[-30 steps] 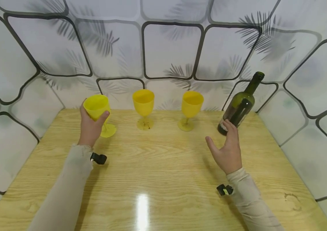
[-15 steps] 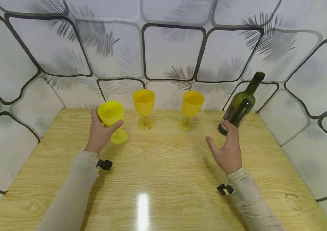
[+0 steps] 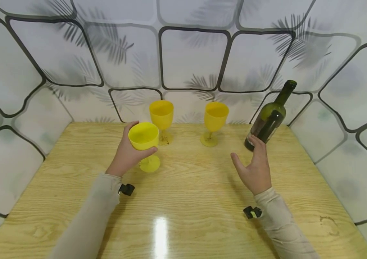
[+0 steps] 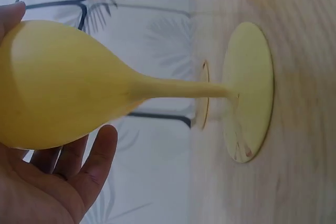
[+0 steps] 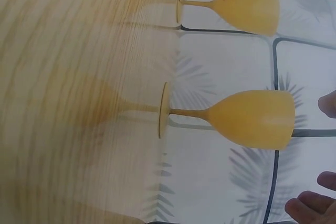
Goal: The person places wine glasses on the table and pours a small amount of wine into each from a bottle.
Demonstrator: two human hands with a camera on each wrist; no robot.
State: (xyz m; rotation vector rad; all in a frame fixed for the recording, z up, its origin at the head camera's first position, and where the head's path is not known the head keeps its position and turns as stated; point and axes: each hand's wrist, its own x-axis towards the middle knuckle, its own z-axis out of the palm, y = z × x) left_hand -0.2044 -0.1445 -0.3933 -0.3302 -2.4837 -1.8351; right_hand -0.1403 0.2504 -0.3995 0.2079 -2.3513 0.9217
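Observation:
My left hand (image 3: 126,155) grips a yellow plastic goblet (image 3: 144,138) by its bowl, fingers and thumb curled round it. In the left wrist view the held goblet's stem and round foot (image 4: 248,77) point toward the tabletop, and a few dark specks mark the foot. Behind it in the head view stands a second yellow goblet (image 3: 162,112), partly covered by the held one. A third yellow goblet (image 3: 215,120) stands farther right. My right hand (image 3: 256,172) is open with nothing in it, its fingertips overlapping the lower part of a green glass wine bottle (image 3: 269,118).
The wood-grain table (image 3: 186,201) carries everything, with a ring-shaped stain (image 3: 329,226) near its right side. A patterned white wall covering (image 3: 193,57) rises behind the table and along both sides. The bottle stands close to the back edge.
My left hand has carried the goblet right and toward me, from the left end of the row to in front of the second goblet. The right hand has stayed in place.

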